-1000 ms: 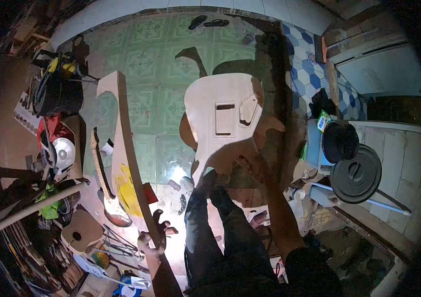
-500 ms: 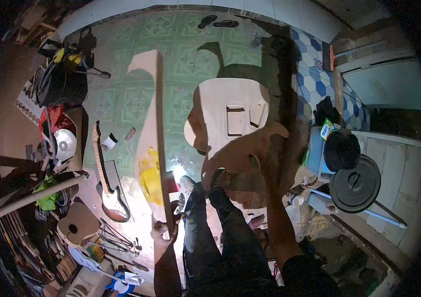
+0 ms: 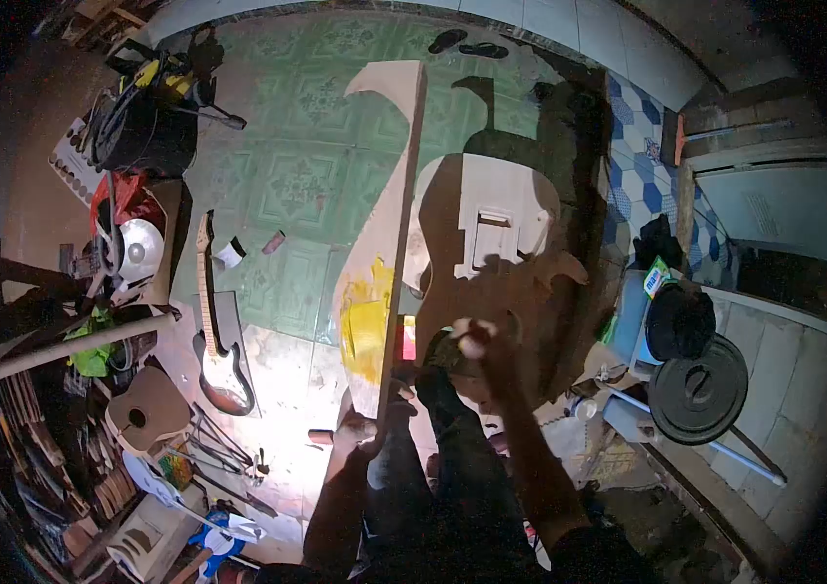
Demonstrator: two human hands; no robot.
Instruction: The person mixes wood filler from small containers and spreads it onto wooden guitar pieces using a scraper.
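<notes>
My left hand [image 3: 360, 428] is closed round the lower end of a long pale wooden slab [image 3: 396, 209], held upright on its edge. The slab has a hooked, horn-like top end and a yellow patch low on its face. My right hand [image 3: 491, 350] is raised in front of my right leg, its fingers curled and slightly blurred; what they hold, if anything, is hidden. Beyond it on the floor lies a pale guitar body [image 3: 521, 190] with rectangular cavities, partly behind the slab and crossed by shadow.
At left an electric guitar [image 3: 217, 336] lies on the green tiled floor [image 3: 297, 195], near an acoustic guitar body [image 3: 146, 409] and wooden pieces. A black bucket [image 3: 146, 131] stands at upper left. To the right are a round black lid [image 3: 696, 389] and a blue pole [image 3: 744, 462].
The slab and my left hand have shifted right in view, and the slab now covers part of the guitar body. My right hand has moved left and its fingers are curled.
</notes>
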